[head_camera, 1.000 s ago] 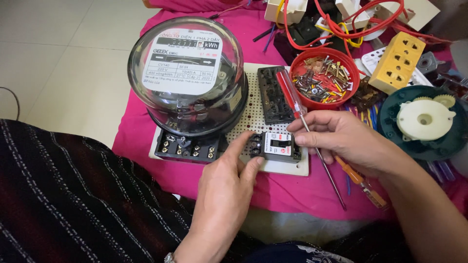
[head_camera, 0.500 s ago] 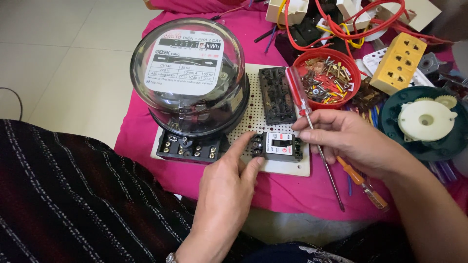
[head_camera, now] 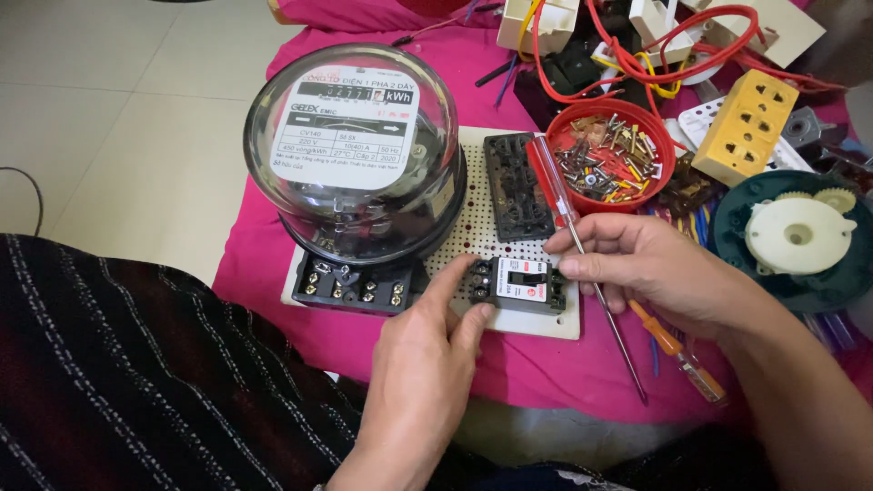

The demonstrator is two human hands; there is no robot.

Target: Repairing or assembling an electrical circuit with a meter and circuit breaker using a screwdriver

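A: What was in the red bowl (head_camera: pixel 611 156)?

B: A pile of loose screws and little yellow and red connectors, sitting just past the white perforated board (head_camera: pixel 473 214) on the pink-covered bench (head_camera: pixel 300 327). The small black circuit breaker (head_camera: pixel 521 283) sat near the board's front right corner. The left hand (head_camera: pixel 427 364) pinched its left end, and the right hand (head_camera: pixel 650 273) gripped its right end with a red-handled screwdriver (head_camera: pixel 568 227) tucked in the fingers.

A: Any room?

B: Tight. The glass-domed electricity meter (head_camera: pixel 355 155) crowded the left, and the bench edge was close in front.
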